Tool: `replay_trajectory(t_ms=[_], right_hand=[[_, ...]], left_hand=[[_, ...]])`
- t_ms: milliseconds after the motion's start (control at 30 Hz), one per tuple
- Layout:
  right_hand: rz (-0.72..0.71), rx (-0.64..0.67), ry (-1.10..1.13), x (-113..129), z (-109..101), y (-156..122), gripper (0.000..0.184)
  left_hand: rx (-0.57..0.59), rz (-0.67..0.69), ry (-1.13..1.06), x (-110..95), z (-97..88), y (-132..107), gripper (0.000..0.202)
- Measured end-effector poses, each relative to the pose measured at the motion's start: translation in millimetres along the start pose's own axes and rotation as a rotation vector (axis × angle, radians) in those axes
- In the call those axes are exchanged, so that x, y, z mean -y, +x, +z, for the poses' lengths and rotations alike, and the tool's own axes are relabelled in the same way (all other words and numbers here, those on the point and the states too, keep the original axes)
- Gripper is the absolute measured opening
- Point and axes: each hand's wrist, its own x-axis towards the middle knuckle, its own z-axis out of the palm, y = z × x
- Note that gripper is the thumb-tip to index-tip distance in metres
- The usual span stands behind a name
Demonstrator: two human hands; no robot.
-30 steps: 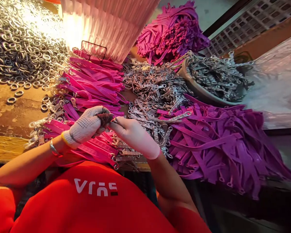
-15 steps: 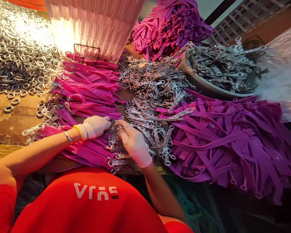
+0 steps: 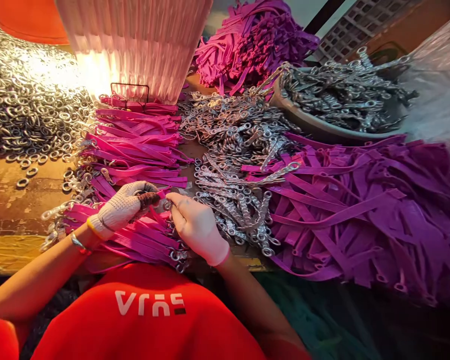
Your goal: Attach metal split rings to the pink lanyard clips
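My left hand (image 3: 122, 207), in a white knit glove with a worn dark fingertip, pinches the end of a pink strap (image 3: 155, 216). My right hand (image 3: 197, 227), in a thin pale glove, meets it at a small metal ring (image 3: 167, 204) and grips the strap's metal end. Both hands hover over a pile of pink straps with metal clasps (image 3: 135, 160). Right beside my right hand lies a heap of metal clasps (image 3: 236, 200).
Loose metal rings (image 3: 26, 115) cover the bench at the left. A lit pleated lamp shade (image 3: 135, 45) stands behind. Purple straps (image 3: 360, 205) spread to the right, more (image 3: 255, 40) at the back. A bowl (image 3: 315, 127) holds metal clasps.
My left hand, lying flat on the pink straps half a second ago, has lifted and now pinches a strap end. My right hand has closed in against it.
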Motion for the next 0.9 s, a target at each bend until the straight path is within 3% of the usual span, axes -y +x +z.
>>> replay_trajectory(t_ms=[167, 333, 667, 800, 900], right_hand=[[-0.006, 0.081, -0.278, 14, -1, 5, 0.033], [-0.029, 0.082, -0.333, 14, 2, 5, 0.033], [-0.025, 0.184, -0.463, 19, 3, 3, 0.027], [-0.018, 0.17, -0.458, 13, 7, 2, 0.027], [-0.001, 0.179, -0.456, 9, 10, 2, 0.028]], left_hand=[[-0.026, -0.032, -0.03, 0, 9.4, -12, 0.032], [-0.15, -0.007, -0.048, 4, 11.2, -11, 0.03], [0.001, 0.111, 0.237, 17, 4.2, -9, 0.035], [-0.005, 0.215, 0.407, 24, 7.0, -4, 0.025], [0.066, 0.231, 0.486, 29, 11.5, -1, 0.018]])
